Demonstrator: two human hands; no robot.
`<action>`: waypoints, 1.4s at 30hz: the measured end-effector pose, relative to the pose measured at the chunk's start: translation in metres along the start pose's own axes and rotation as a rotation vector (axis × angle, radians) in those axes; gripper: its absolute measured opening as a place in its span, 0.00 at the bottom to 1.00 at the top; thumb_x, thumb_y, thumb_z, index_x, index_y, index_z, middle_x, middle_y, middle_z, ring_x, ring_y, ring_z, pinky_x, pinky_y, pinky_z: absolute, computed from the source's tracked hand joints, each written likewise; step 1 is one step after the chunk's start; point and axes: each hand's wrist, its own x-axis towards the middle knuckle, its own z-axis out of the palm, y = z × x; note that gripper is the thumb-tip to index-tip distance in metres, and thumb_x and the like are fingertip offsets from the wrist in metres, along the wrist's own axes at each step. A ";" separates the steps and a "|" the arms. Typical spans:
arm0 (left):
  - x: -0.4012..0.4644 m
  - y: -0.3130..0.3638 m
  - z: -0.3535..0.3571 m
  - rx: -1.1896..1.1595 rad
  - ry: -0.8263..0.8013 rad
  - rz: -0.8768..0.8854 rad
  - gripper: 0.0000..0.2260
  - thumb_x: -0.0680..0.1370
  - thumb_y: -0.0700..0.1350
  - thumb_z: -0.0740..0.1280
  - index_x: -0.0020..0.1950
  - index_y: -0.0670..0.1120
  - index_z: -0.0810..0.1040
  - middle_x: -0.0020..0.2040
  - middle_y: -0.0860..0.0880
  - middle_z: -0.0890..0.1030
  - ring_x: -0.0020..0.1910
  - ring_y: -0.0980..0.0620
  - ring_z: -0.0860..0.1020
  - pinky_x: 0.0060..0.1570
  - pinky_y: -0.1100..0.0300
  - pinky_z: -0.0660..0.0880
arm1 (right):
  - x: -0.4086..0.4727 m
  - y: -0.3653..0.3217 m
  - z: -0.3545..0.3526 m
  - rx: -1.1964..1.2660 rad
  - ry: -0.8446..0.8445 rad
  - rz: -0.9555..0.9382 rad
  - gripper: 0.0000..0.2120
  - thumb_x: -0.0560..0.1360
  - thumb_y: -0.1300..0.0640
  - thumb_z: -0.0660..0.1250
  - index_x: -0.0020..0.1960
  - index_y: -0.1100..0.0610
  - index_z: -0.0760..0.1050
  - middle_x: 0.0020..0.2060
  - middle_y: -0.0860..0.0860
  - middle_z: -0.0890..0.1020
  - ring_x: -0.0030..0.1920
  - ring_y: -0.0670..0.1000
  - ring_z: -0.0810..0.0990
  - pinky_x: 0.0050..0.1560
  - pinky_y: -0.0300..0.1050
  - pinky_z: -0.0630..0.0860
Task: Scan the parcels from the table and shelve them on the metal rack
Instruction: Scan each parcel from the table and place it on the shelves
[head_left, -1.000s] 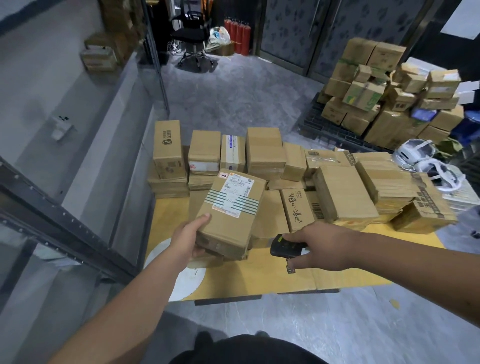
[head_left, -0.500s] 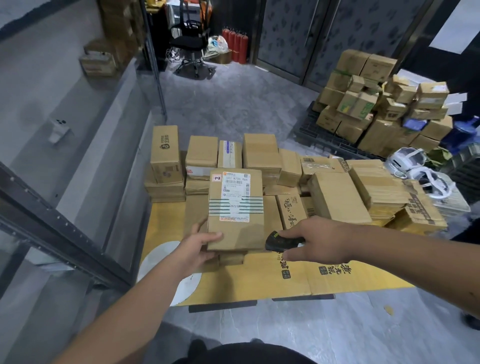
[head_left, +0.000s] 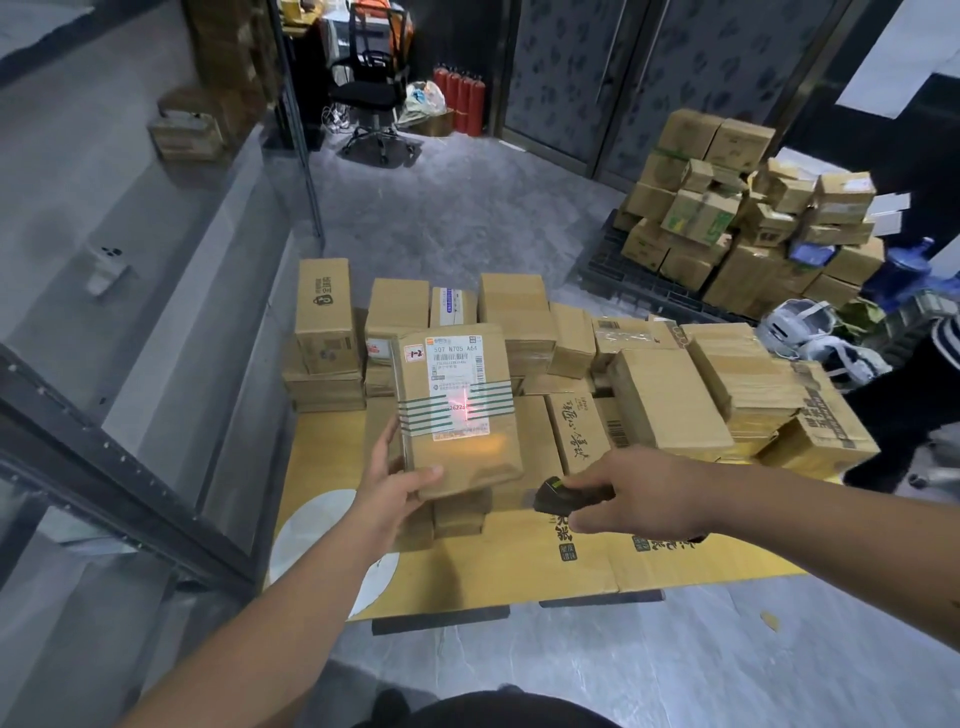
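parcel (head_left: 460, 410) of brown cardboard, green-striped white label, red scanner glow

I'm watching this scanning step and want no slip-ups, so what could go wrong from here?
1. The scanner in the right hand throws its red light low on the label, across the green stripes; it may miss the barcode higher up.
2. The left hand holds the parcel only by its near left corner, tilted up; that grip could let it tip.
3. If dropped, it could knock the stacked boxes behind.
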 end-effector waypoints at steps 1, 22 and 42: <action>0.000 0.000 0.000 0.002 0.000 -0.001 0.43 0.75 0.31 0.75 0.80 0.65 0.63 0.67 0.50 0.80 0.62 0.49 0.80 0.50 0.54 0.79 | 0.000 0.001 0.001 0.018 0.021 0.003 0.24 0.80 0.35 0.67 0.73 0.42 0.77 0.45 0.49 0.85 0.44 0.49 0.82 0.43 0.47 0.77; -0.006 0.008 -0.037 -0.049 0.003 -0.029 0.38 0.76 0.33 0.73 0.78 0.64 0.66 0.65 0.45 0.82 0.63 0.44 0.81 0.57 0.48 0.80 | 0.018 -0.031 0.009 0.253 0.019 -0.005 0.36 0.73 0.32 0.75 0.77 0.42 0.73 0.46 0.59 0.84 0.36 0.49 0.78 0.32 0.43 0.74; -0.169 -0.040 -0.077 -0.311 0.589 0.319 0.37 0.73 0.38 0.77 0.78 0.58 0.69 0.67 0.50 0.83 0.62 0.45 0.83 0.63 0.42 0.78 | 0.050 -0.124 -0.008 -0.460 -0.139 -0.642 0.30 0.79 0.39 0.71 0.78 0.44 0.72 0.36 0.43 0.79 0.33 0.42 0.75 0.31 0.33 0.70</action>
